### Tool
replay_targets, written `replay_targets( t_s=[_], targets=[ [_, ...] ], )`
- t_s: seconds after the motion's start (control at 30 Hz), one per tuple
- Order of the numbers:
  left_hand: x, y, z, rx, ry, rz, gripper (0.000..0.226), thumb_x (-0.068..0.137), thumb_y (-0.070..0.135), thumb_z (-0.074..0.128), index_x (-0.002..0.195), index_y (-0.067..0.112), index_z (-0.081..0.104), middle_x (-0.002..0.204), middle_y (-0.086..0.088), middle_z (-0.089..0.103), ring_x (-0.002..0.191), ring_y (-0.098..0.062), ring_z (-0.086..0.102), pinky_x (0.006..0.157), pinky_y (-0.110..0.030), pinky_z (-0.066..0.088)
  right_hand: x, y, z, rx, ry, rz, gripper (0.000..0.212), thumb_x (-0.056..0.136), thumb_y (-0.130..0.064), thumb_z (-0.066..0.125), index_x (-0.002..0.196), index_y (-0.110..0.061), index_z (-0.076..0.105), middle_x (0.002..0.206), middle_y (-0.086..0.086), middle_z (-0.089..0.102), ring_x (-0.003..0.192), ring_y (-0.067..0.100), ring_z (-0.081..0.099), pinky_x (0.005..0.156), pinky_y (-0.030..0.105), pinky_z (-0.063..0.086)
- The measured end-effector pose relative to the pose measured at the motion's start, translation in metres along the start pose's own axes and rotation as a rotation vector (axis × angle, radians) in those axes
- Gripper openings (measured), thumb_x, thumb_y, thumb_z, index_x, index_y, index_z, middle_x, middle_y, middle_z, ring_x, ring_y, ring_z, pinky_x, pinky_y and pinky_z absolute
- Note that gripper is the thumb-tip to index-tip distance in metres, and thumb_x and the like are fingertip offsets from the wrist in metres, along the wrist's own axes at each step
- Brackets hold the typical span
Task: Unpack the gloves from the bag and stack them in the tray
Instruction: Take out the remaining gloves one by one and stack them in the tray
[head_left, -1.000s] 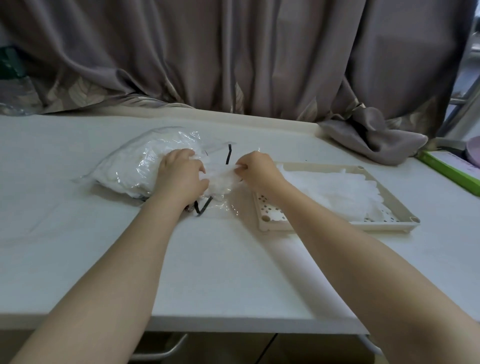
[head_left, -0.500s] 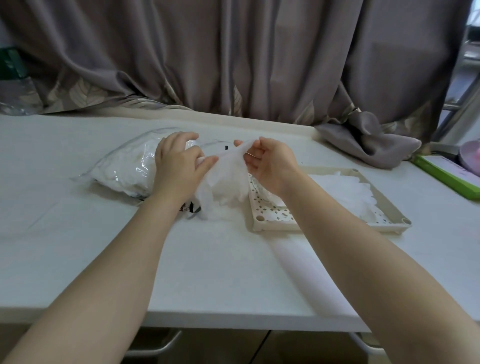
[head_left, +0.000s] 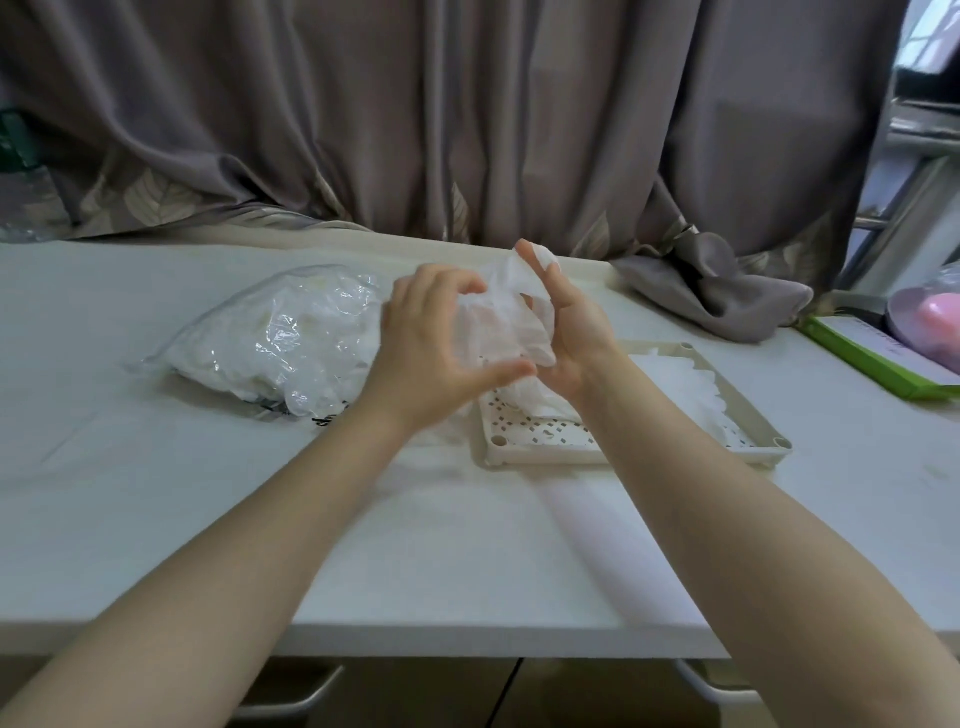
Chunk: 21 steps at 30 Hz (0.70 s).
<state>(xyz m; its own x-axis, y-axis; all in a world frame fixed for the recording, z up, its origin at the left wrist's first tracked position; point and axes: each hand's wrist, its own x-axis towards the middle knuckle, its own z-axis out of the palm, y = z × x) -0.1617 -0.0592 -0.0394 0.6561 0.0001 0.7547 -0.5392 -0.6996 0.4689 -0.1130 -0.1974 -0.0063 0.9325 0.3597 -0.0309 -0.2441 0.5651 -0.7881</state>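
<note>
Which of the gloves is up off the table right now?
The crumpled white glove held between the left hand and right hand. The other gloves lie flat in the tray or stay packed in the bag.

Two bare forearms entered from the bottom corners, no sleeves visible up to the frame edge. The bare left hand (head_left: 431, 345) and the bare right hand (head_left: 569, 332) carried no rings, no watch, no bracelet or wrist strap. Fingernails looked short and unpainted where they showed. No markings seen on either arm.
</note>
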Motion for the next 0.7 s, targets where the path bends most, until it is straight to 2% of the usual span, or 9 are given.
replay_targets(
  t_s=[0.1,0.2,0.3,0.4,0.47,0.53,0.57,0.6,0.7],
  targets=[
    [-0.002,0.006,0.011,0.083,-0.079,0.007,0.069,0.064,0.053,0.063,0.117,0.01,0.055,0.117,-0.005,0.05,0.106,-0.025,0.049,0.089,-0.038,0.041,-0.005,-0.002,-0.002,-0.036,-0.024,-0.029,0.022,0.094,-0.034,0.053,0.107,-0.023,0.067,0.096,0.009,0.064,0.084,0.024,0.066,0.076,0.035,0.057],
    [-0.001,0.002,0.013,0.13,-0.046,0.091,0.034,0.071,0.02,0.053,0.101,0.008,0.064,0.108,-0.01,0.057,0.096,-0.032,0.054,0.082,-0.044,0.047,-0.011,-0.005,-0.006,-0.008,-0.027,-0.016,0.021,0.095,-0.029,0.051,0.104,-0.018,0.066,0.09,0.003,0.065,0.077,0.018,0.064,0.064,0.029,0.056],
    [0.001,0.005,0.006,-0.078,-0.135,0.105,0.017,0.076,0.013,0.049,0.082,0.011,0.065,0.084,0.003,0.058,0.08,-0.015,0.055,0.072,-0.033,0.046,-0.015,-0.011,-0.016,0.009,0.026,-0.073,0.022,0.094,-0.023,0.049,0.083,-0.013,0.066,0.079,-0.001,0.059,0.06,0.014,0.056,0.048,0.022,0.047],
    [-0.001,0.014,-0.005,-0.39,-0.353,0.055,0.02,0.068,0.016,0.048,0.081,0.017,0.063,0.081,0.007,0.061,0.074,-0.011,0.056,0.069,-0.024,0.045,-0.02,-0.017,-0.024,0.048,-0.046,-0.063,0.024,0.084,-0.018,0.045,0.063,-0.014,0.055,0.064,0.001,0.055,0.059,0.016,0.048,0.058,0.025,0.04],
    [0.004,0.023,-0.005,-0.533,-0.266,-0.035,0.027,0.064,0.016,0.043,0.086,0.022,0.059,0.086,0.008,0.06,0.08,-0.009,0.055,0.072,-0.02,0.043,-0.026,-0.024,-0.028,0.005,-0.092,-0.04,0.025,0.075,-0.019,0.044,0.052,-0.015,0.052,0.061,0.001,0.055,0.057,0.016,0.047,0.06,0.027,0.038],
    [0.013,0.033,-0.001,-0.594,-0.206,-0.192,0.025,0.077,0.013,0.044,0.094,0.026,0.058,0.095,0.012,0.059,0.09,-0.004,0.053,0.078,-0.014,0.042,-0.034,-0.031,-0.03,-0.104,-0.125,-0.017,0.026,0.071,-0.02,0.043,0.046,-0.017,0.048,0.059,0.0,0.054,0.051,0.015,0.048,0.054,0.023,0.039],
    [0.018,0.037,0.002,-0.621,-0.296,-0.269,0.022,0.086,0.015,0.046,0.102,0.025,0.058,0.102,0.013,0.059,0.096,-0.003,0.053,0.081,-0.012,0.042,-0.038,-0.034,-0.031,-0.153,-0.145,-0.007,0.026,0.069,-0.021,0.043,0.044,-0.018,0.046,0.058,0.0,0.054,0.049,0.015,0.049,0.051,0.02,0.039],
    [0.022,0.042,0.004,-0.65,-0.47,-0.325,0.021,0.093,0.016,0.047,0.111,0.023,0.058,0.107,0.012,0.06,0.099,-0.002,0.055,0.083,-0.012,0.044,-0.041,-0.037,-0.032,-0.188,-0.164,0.012,0.026,0.069,-0.022,0.042,0.044,-0.018,0.045,0.057,0.001,0.053,0.048,0.015,0.049,0.048,0.019,0.039],
    [0.026,0.048,0.011,-0.602,-0.985,-0.381,0.027,0.095,0.027,0.051,0.12,0.02,0.057,0.107,0.008,0.064,0.098,-0.005,0.061,0.089,-0.022,0.048,-0.047,-0.044,-0.036,-0.33,-0.206,0.103,0.024,0.069,-0.022,0.04,0.047,-0.015,0.039,0.057,0.004,0.055,0.051,0.018,0.049,0.049,0.021,0.041]
  ],
)
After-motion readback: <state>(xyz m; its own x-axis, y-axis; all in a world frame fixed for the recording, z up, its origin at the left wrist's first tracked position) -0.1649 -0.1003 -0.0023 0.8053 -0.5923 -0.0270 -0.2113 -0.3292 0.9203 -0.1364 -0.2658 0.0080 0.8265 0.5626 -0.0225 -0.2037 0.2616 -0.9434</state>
